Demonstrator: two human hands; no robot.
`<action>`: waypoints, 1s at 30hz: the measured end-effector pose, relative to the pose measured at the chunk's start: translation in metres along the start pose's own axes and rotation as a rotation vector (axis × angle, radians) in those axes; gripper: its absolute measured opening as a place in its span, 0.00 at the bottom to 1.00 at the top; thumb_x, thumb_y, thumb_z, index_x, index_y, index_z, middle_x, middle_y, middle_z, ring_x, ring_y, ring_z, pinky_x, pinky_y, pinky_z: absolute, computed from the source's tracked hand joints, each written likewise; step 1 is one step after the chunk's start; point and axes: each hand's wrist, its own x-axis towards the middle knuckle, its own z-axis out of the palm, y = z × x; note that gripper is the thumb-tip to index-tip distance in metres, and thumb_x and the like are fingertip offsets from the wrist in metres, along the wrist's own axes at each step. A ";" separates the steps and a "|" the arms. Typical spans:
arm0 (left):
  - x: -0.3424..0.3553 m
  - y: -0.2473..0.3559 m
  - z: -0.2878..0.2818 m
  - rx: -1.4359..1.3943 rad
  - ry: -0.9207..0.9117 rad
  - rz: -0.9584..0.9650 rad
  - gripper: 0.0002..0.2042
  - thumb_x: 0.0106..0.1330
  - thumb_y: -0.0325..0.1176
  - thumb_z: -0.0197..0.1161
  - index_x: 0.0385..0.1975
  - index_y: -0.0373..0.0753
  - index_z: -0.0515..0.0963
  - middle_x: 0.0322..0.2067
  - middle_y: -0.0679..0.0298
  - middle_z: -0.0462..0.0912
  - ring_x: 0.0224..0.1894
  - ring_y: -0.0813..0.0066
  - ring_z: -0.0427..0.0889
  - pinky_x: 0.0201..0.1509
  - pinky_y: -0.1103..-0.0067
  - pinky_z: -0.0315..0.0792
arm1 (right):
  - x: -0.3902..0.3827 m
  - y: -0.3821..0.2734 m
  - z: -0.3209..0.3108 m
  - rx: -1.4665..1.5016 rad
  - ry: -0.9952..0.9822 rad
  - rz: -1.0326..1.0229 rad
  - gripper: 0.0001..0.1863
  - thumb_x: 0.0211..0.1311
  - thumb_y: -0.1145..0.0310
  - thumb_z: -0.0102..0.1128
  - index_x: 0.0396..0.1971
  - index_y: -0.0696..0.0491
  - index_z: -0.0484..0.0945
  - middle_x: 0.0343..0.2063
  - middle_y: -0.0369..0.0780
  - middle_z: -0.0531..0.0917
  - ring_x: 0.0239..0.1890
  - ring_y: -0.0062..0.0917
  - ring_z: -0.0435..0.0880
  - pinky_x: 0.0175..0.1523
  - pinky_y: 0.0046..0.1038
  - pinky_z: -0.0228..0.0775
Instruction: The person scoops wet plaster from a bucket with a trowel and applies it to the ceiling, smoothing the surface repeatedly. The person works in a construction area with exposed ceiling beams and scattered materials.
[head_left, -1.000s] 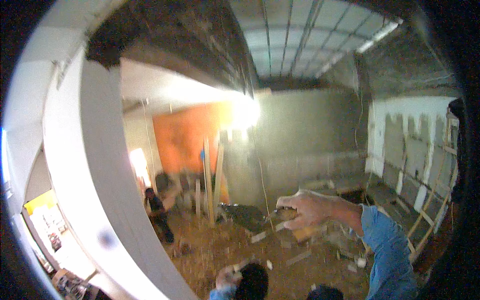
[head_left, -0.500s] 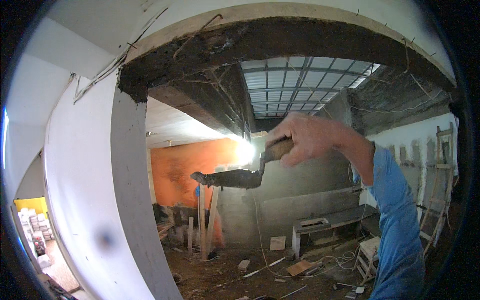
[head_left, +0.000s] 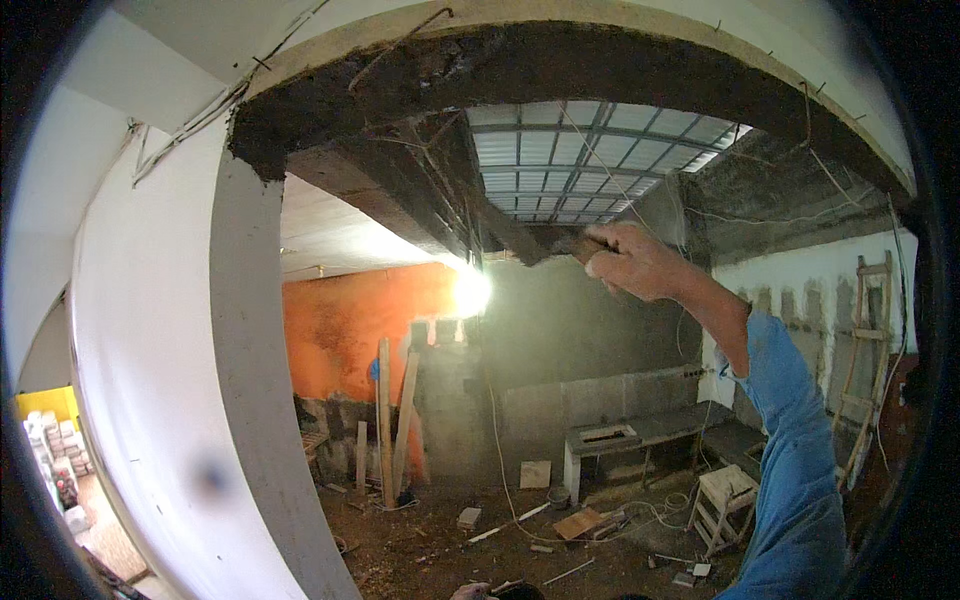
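My right hand (head_left: 640,265) is raised in front of me, its fingers closed round the wooden handle of a trowel. The trowel's dark, mortar-smeared blade (head_left: 512,234) points up and left from the hand. It overlaps the dark beam (head_left: 380,205) behind, and I cannot tell whether the two touch. A blue sleeve (head_left: 795,450) covers my right forearm. At the lower edge a small part of my left hand (head_left: 470,593) shows beside a dark object (head_left: 518,592); its grip is cut off by the frame.
A rough dark concrete lintel (head_left: 600,70) with bent rebar hooks spans overhead. At left stands a white wall end (head_left: 250,350). Beyond are a bright lamp (head_left: 471,292), upright planks (head_left: 386,430), a low counter (head_left: 650,432), a wooden stool (head_left: 725,500), a ladder (head_left: 868,350) and floor debris.
My right hand has moved slightly up and right. The trowel blade has swung from level to tilted upward toward the beam. Part of my left hand has appeared at the lower edge.
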 end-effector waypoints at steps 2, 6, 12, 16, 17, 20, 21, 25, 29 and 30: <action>0.003 -0.006 0.004 0.009 0.015 0.044 0.13 0.42 0.39 0.65 0.27 0.41 0.82 0.28 0.50 0.83 0.35 0.50 0.82 0.39 0.64 0.76 | 0.007 -0.014 -0.003 -0.424 0.156 -0.087 0.17 0.59 0.58 0.53 0.37 0.58 0.72 0.23 0.46 0.79 0.27 0.40 0.81 0.33 0.43 0.70; 0.019 -0.024 0.026 -0.117 -0.079 -0.014 0.13 0.44 0.38 0.65 0.30 0.42 0.82 0.28 0.51 0.83 0.35 0.53 0.83 0.39 0.66 0.76 | 0.035 -0.055 -0.021 -0.670 0.277 -0.138 0.18 0.61 0.58 0.51 0.41 0.59 0.66 0.28 0.54 0.80 0.34 0.52 0.81 0.37 0.51 0.69; 0.013 -0.015 0.036 -0.059 0.119 0.149 0.10 0.46 0.34 0.65 0.29 0.41 0.82 0.24 0.56 0.83 0.30 0.62 0.83 0.35 0.69 0.76 | 0.092 -0.075 -0.023 -0.803 0.357 -0.155 0.16 0.62 0.59 0.52 0.39 0.57 0.67 0.28 0.50 0.81 0.33 0.51 0.82 0.40 0.52 0.72; 0.012 0.001 0.023 -0.142 -0.107 -0.125 0.11 0.45 0.35 0.66 0.29 0.40 0.82 0.23 0.56 0.83 0.28 0.60 0.83 0.33 0.68 0.76 | 0.114 -0.076 -0.035 -0.874 0.377 -0.161 0.19 0.63 0.56 0.52 0.40 0.57 0.68 0.29 0.51 0.81 0.36 0.50 0.82 0.43 0.50 0.73; 0.012 0.004 0.020 -0.206 -0.126 -0.150 0.11 0.45 0.35 0.66 0.29 0.40 0.82 0.23 0.55 0.83 0.28 0.60 0.84 0.33 0.67 0.76 | 0.114 -0.077 -0.042 -0.892 0.397 -0.154 0.19 0.62 0.55 0.53 0.40 0.57 0.69 0.29 0.51 0.81 0.37 0.49 0.82 0.43 0.49 0.73; 0.010 0.005 0.015 -0.282 -0.141 -0.132 0.12 0.45 0.36 0.65 0.29 0.40 0.83 0.25 0.54 0.83 0.30 0.58 0.84 0.34 0.67 0.76 | 0.106 -0.084 -0.063 -0.842 0.436 -0.149 0.22 0.61 0.51 0.54 0.38 0.58 0.72 0.29 0.51 0.82 0.38 0.48 0.82 0.44 0.47 0.73; 0.009 0.005 0.015 -0.289 -0.140 -0.114 0.12 0.45 0.36 0.65 0.29 0.40 0.83 0.25 0.54 0.84 0.31 0.57 0.84 0.34 0.67 0.76 | 0.102 -0.086 -0.070 -0.817 0.437 -0.119 0.23 0.61 0.49 0.55 0.36 0.58 0.73 0.29 0.51 0.82 0.38 0.48 0.82 0.44 0.46 0.73; 0.006 -0.002 0.014 -0.130 -0.052 0.011 0.11 0.45 0.37 0.65 0.28 0.41 0.83 0.28 0.53 0.84 0.33 0.56 0.83 0.37 0.67 0.76 | 0.086 -0.084 -0.084 -0.750 0.401 -0.070 0.26 0.57 0.45 0.58 0.33 0.58 0.76 0.30 0.51 0.82 0.36 0.47 0.82 0.42 0.45 0.71; 0.012 -0.014 0.020 -0.112 -0.153 -0.071 0.12 0.44 0.38 0.64 0.29 0.42 0.83 0.29 0.53 0.84 0.34 0.54 0.83 0.38 0.66 0.76 | 0.075 -0.064 -0.088 -0.768 0.463 -0.057 0.26 0.59 0.47 0.59 0.36 0.59 0.75 0.24 0.44 0.78 0.26 0.33 0.78 0.34 0.36 0.69; 0.013 -0.016 0.022 -0.098 -0.181 -0.096 0.12 0.44 0.38 0.64 0.29 0.42 0.83 0.29 0.52 0.84 0.34 0.54 0.83 0.38 0.66 0.76 | 0.073 -0.058 -0.088 -0.793 0.504 -0.092 0.25 0.60 0.48 0.59 0.37 0.59 0.75 0.21 0.41 0.76 0.22 0.26 0.76 0.31 0.32 0.69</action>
